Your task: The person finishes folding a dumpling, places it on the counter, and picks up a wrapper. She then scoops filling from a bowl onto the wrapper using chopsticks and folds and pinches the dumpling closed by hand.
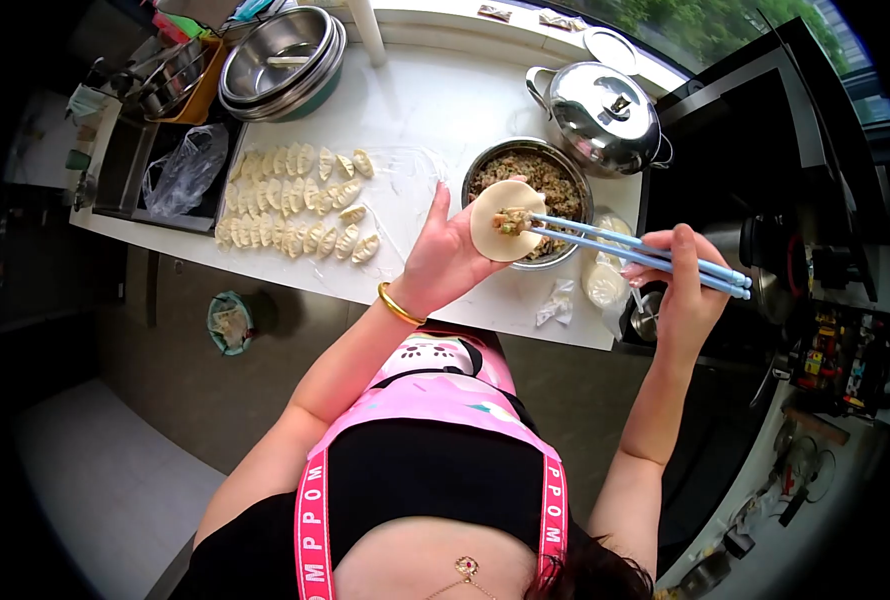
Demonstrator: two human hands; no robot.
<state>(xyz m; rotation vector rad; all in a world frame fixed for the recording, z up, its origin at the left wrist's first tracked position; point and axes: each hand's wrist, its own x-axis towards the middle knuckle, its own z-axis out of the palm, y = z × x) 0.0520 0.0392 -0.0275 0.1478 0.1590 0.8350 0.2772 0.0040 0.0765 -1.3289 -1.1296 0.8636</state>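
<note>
My left hand holds up a round dumpling wrapper, which lies across its fingers. A small lump of filling sits on the wrapper. In my right hand is a pair of light blue chopsticks, their tips touching that filling. Partly hidden behind the wrapper stands a metal bowl of chopped filling. Rows of folded dumplings lie on the white counter to the left.
A lidded steel pot stands behind the bowl. Stacked metal basins are at the back left, beside a sink with a plastic bag. A crumpled tissue lies near the counter's front edge. A bin stands on the floor.
</note>
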